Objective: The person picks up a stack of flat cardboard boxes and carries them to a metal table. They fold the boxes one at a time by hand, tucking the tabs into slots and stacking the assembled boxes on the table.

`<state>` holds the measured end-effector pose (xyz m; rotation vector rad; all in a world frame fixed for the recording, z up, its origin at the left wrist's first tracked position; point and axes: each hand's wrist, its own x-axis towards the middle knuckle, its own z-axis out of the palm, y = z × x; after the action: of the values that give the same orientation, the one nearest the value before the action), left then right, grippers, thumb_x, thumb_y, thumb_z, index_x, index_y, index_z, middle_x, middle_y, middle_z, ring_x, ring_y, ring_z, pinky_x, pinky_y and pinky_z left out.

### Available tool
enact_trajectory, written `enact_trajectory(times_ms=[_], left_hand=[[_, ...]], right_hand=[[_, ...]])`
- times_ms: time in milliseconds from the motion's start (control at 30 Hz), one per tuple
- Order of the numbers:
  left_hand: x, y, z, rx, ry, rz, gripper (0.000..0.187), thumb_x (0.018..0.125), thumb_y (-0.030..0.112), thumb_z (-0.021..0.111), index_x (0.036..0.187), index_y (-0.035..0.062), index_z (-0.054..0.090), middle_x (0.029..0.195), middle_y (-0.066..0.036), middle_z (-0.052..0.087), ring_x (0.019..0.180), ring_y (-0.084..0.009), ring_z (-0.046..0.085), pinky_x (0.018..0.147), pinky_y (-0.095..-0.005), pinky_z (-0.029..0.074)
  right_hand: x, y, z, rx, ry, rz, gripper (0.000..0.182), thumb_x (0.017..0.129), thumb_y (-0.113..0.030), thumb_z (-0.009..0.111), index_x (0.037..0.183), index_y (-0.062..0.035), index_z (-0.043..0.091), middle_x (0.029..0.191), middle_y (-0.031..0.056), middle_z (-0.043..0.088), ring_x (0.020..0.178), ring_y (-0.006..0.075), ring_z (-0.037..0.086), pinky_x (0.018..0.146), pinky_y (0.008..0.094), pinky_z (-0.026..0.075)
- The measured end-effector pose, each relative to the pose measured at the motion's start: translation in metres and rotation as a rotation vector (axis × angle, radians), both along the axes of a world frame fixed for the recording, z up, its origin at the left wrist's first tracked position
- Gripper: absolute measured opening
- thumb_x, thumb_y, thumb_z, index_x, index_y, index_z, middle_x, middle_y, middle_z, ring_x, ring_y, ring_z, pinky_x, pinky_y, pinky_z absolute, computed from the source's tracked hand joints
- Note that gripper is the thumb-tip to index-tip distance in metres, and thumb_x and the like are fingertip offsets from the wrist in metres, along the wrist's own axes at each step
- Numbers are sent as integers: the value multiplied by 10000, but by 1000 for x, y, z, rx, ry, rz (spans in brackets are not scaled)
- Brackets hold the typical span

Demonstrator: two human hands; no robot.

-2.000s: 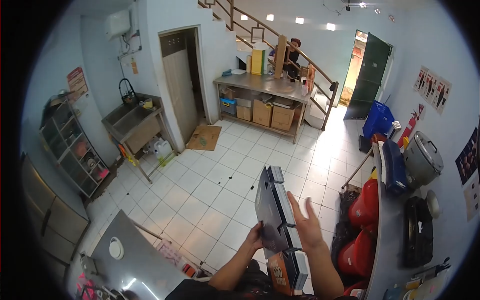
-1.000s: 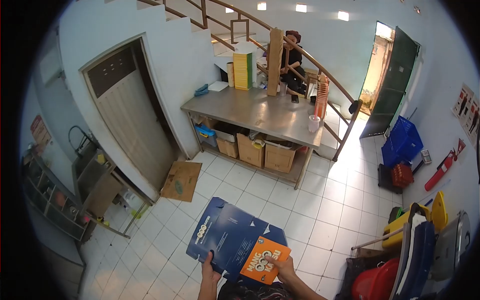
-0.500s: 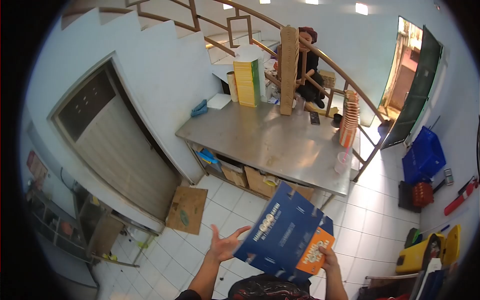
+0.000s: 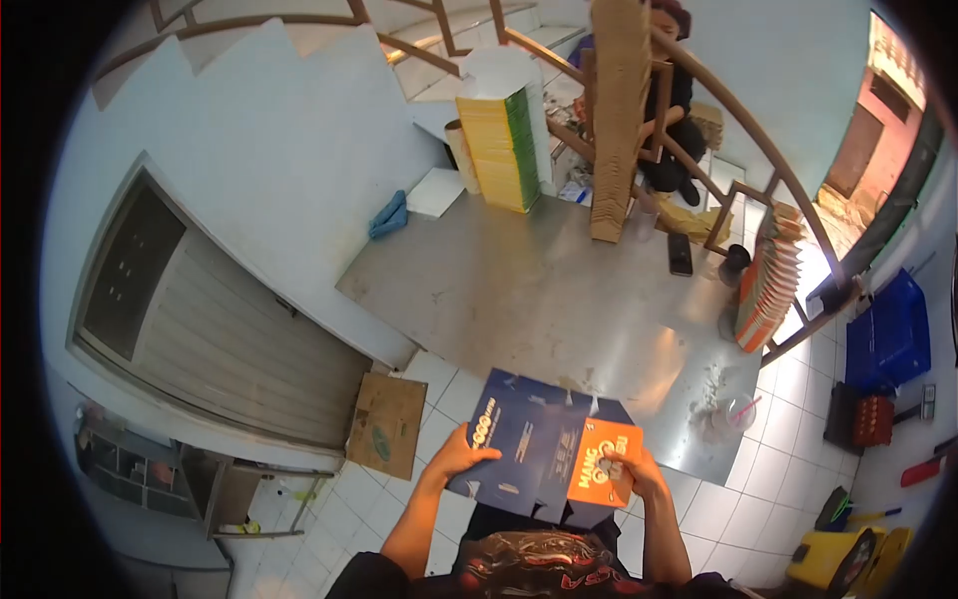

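A flat blue carton blank (image 4: 544, 454) with an orange panel is held at chest level, just short of the steel table's (image 4: 559, 299) near edge. It is gripped by the left hand (image 4: 461, 457) at its left edge and by the right hand (image 4: 639, 469) at the orange panel. Folding is judged barely begun: the flaps remain unassembled. Only "MANG" is legible.

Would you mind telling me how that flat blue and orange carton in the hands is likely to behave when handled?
The carton looks like thin folded card, so probably light and somewhat bendy. The left hand and right hand grip opposite edges, which suggests it may sag or flap if held by one side. Its printed face looks smooth, so possibly a little slippery.
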<state>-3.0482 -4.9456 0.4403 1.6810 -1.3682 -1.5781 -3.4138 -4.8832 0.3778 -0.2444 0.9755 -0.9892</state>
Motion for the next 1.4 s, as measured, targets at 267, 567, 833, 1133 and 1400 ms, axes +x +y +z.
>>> enact_trajectory(times_ms=[267,567,833,1133,1400], left_hand=[[19,-156,14,-310,155,3,589,670,82,736,1198,-62,517,1002,-102,632,973,-189,610,873,-322,503],[62,-312,-18,-560,339,-253,228,749,136,776,776,78,558,836,-53,658,833,-166,646,872,-350,489],[115,-422,-120,-947,13,-628,144,744,72,704,841,89,600,1134,-101,590,1221,-346,463,1011,-435,411],[163,-438,-113,-471,-254,-496,355,810,208,741,1113,45,655,1203,-166,585,1105,-369,554,948,-434,470],[127,-374,-127,-448,-427,-405,868,548,351,922,1282,47,571,1111,-170,596,1062,-366,562,939,-450,475]], right_hand=[[3,-160,43,-257,405,38,440,711,12,815,1112,20,633,980,100,719,880,188,688,788,319,558],[95,-159,58,-375,1081,-248,261,769,-77,744,1020,-12,711,1331,221,552,1251,323,508,1043,461,417],[209,-162,-56,-293,1672,161,585,837,74,582,1366,-175,570,1412,258,452,1253,399,487,1035,439,421],[241,-172,-7,136,1687,86,524,844,-6,614,1357,13,508,1184,219,639,1042,377,623,911,414,492],[320,-231,-50,629,1579,-382,1187,553,-492,917,1469,1,345,1333,267,486,1265,423,422,1058,516,366]])
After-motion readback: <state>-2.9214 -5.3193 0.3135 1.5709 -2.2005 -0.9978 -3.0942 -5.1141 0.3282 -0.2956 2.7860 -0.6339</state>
